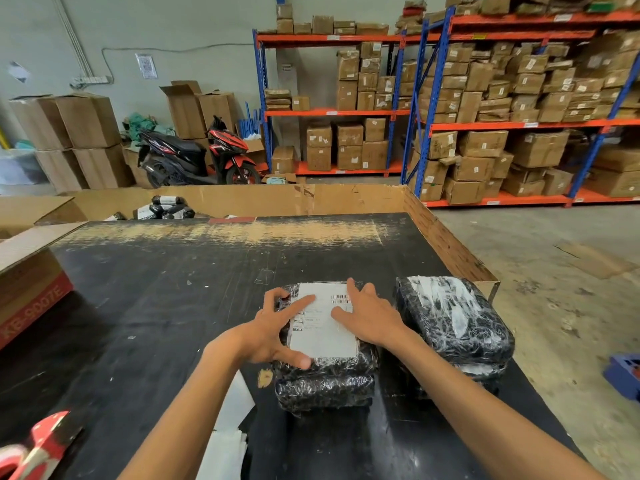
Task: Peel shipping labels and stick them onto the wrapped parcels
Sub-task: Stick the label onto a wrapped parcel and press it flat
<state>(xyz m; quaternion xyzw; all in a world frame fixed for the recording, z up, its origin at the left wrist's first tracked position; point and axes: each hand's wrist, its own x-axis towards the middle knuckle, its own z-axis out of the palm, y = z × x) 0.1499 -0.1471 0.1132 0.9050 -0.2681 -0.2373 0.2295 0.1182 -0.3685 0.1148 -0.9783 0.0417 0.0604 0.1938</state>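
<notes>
Blue-and-orange steel racking (429, 112) fills the far right wall, packed with brown cardboard cartons whose small white stickers are too small to read. At the far left, stacked plain cartons stand beside a black-and-red scooter (197, 155) parked against the grey wall. A wide black worktable (156, 299), scuffed to bare brown along its far edge, takes up the near scene, with a tall brown cardboard wall (346, 199) standing along its far and right sides. On the left edge of the table sits a brown carton with a red band (31, 303) printed "KB-9007E". Near the right edge lies a black parcel wrapped in clear film (453, 320), stacked on another, bearing no label on top. Just left of it, at the near middle of the table, lies a second stack of black film-wrapped parcels (325, 379). A white rectangular shipping label (322, 327) lies flat on the top one, with barcodes at its far right corner and lines of print on its left side, both too blurred to read. The left hand (273, 327) rests on the label's left edge, fingers spread and straight, thumb at the near corner. The right hand (370, 317) lies flat on the label's right side, fingers spread and pressing down. White backing sheets (228, 427) lie near the left forearm, and a red tape dispenser (38, 445) sits at the near left corner
</notes>
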